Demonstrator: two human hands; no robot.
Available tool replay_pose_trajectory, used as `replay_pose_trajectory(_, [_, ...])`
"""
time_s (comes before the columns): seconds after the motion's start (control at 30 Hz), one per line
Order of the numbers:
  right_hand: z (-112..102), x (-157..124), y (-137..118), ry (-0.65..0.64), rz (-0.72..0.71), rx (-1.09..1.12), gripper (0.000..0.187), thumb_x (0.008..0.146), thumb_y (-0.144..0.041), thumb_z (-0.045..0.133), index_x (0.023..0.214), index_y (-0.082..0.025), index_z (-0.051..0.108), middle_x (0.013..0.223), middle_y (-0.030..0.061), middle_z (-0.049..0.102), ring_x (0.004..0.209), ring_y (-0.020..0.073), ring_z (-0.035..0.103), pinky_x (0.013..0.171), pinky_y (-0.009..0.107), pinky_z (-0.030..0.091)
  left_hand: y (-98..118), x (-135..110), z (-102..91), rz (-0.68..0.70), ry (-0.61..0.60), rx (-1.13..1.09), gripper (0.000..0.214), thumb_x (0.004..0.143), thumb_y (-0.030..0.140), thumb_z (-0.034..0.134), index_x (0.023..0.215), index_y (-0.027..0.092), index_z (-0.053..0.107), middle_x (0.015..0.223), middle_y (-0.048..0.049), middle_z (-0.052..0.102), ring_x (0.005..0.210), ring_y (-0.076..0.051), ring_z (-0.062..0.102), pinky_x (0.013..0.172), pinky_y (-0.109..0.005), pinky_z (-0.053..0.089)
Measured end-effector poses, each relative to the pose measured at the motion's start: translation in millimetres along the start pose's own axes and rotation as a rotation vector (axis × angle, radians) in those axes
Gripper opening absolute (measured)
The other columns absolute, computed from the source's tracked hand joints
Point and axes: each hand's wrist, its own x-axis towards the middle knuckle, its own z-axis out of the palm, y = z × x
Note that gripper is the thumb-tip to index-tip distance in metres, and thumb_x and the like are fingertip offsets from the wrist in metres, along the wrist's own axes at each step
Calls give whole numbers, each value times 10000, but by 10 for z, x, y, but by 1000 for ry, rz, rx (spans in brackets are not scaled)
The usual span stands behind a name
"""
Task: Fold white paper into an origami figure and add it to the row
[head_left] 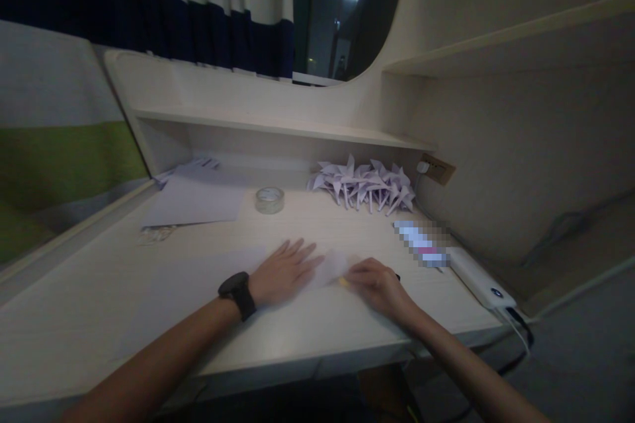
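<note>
My left hand (288, 271), with a black watch on the wrist, lies flat with fingers spread on a white sheet of paper (193, 284) on the desk. Beyond its fingertips, the right end of the paper is blurred by motion. There my right hand (377, 284) is closed in a pinch at the paper's edge. A small yellow piece (343, 281) shows under its fingertips, and a dark tip pokes out behind the knuckles; the kind of thing is too blurred to tell. A roll of clear tape (270, 199) stands beyond my hands.
Several folded paper pinwheels (367, 182) lie at the back right. More paper sheets (198, 195) are stacked at the back left. On the right are a lit phone (421, 243) and a white power bank (479, 277) with cables. A shelf (278, 125) overhangs the desk's back.
</note>
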Motion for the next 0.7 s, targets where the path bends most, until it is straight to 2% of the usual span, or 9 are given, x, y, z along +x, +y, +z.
replay_pose_trajectory(0.5, [123, 97, -95, -5, -46, -51, 204, 864, -206, 621, 1005, -280, 749, 953, 63, 721, 837, 203, 619, 743, 332, 483, -38, 3, 33, 26, 25, -1, 510, 991, 511, 214, 1466, 349, 305, 1553, -30, 269, 1414, -300, 228, 1120, -502, 139])
replay_pose_trajectory(0.7, [187, 143, -138, -31, -101, 14, 232, 876, -190, 607, 1052, -279, 729, 1076, 66, 711, 951, 211, 624, 840, 363, 475, -66, 14, 63, 36, 24, 2, 503, 994, 503, 215, 1471, 358, 288, 1557, -26, 260, 1422, -297, 208, 1122, -501, 125])
